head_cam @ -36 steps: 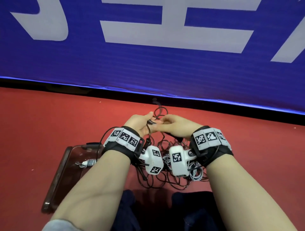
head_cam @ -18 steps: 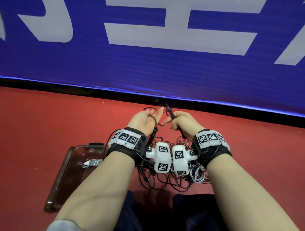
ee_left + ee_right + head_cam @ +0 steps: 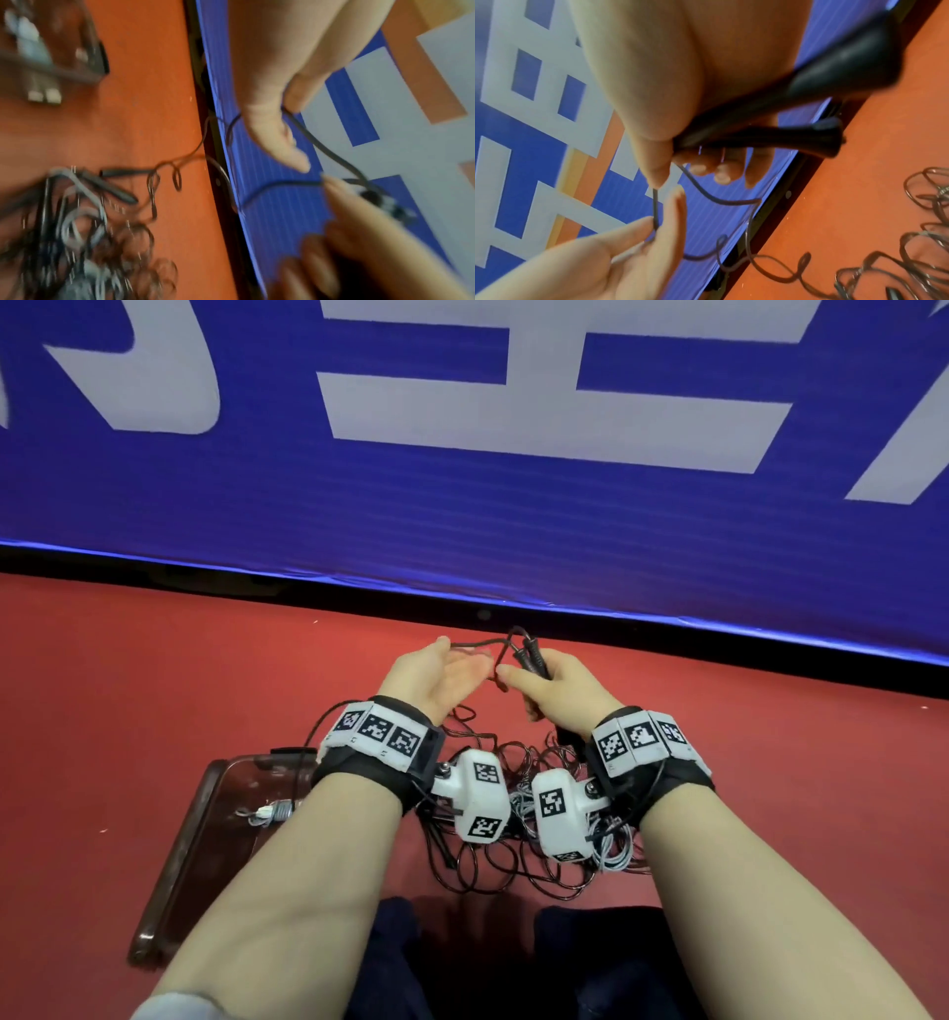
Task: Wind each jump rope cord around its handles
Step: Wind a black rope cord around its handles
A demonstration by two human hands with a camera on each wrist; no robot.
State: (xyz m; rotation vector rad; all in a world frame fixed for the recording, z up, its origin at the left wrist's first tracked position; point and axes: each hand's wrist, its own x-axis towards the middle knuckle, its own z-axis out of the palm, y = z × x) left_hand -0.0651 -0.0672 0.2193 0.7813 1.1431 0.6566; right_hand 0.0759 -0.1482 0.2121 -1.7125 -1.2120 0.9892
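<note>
Red flooring [image 3: 154,685] carries a tangled cord heap [image 3: 513,870] beneath both wrists, beside a brown tray [image 3: 205,839]. The right hand [image 3: 560,685] clutches two black handles [image 3: 531,654]; the left hand [image 3: 436,672], fingers extended, hooks their cord [image 3: 475,645].

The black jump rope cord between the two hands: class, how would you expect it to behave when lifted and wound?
Probably floppy: the black cord sags between the left hand and right hand. Likely springy and kink-prone, since the pile of cords keeps tight curls. The handles look rigid, so they should give firm support.
</note>
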